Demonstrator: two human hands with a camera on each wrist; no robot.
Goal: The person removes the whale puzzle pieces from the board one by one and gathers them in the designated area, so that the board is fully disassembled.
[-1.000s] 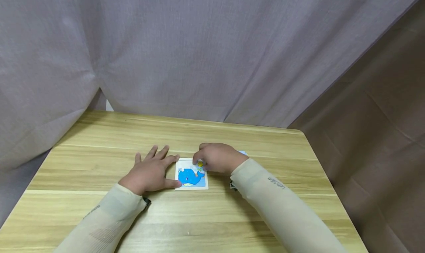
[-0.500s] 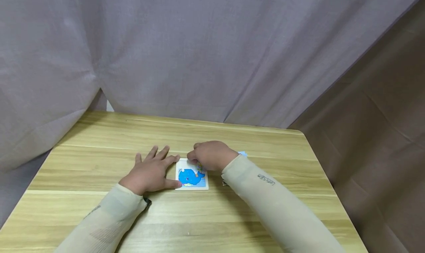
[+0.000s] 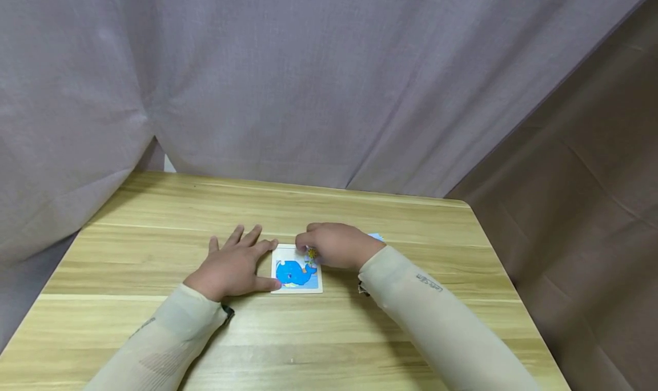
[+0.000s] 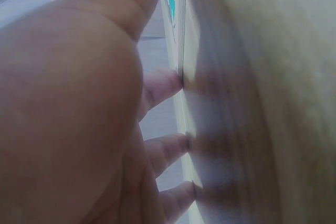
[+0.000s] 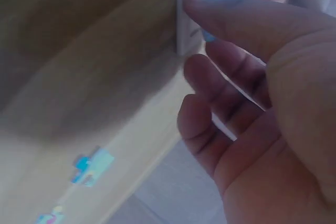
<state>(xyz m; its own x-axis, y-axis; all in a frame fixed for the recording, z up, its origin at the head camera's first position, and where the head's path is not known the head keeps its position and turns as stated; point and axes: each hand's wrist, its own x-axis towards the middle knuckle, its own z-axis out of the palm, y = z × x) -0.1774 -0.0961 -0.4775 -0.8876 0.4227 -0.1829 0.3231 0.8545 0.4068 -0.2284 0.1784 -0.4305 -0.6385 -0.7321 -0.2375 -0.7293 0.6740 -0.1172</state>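
Note:
A small jigsaw puzzle in a white frame (image 3: 303, 291) lies flat on the table, with a blue whale (image 3: 293, 273) in its lower part. Its upper area shows pale, partly covered by fingers. My left hand (image 3: 231, 270) is spread at the frame's left side, thumb on the lower left corner and index fingertip at the upper left. Over the upper right part, my right hand (image 3: 341, 246) pinches a puzzle piece (image 3: 311, 254) bearing a yellow sun-like figure. In the right wrist view, the thumb (image 5: 231, 17) reaches over the frame's edge; the piece is mostly hidden.
Loose puzzle pieces (image 3: 377, 236) lie right of the frame, partly behind the right wrist; the right wrist view shows a blue piece (image 5: 92, 166) and another piece (image 5: 50, 217). The wooden table (image 3: 288, 339) ends at a grey curtain (image 3: 267, 94) behind.
My right hand shifted left over the frame, covering the sun-like figure, then came back right, uncovering it again. The left hand and frame stayed still.

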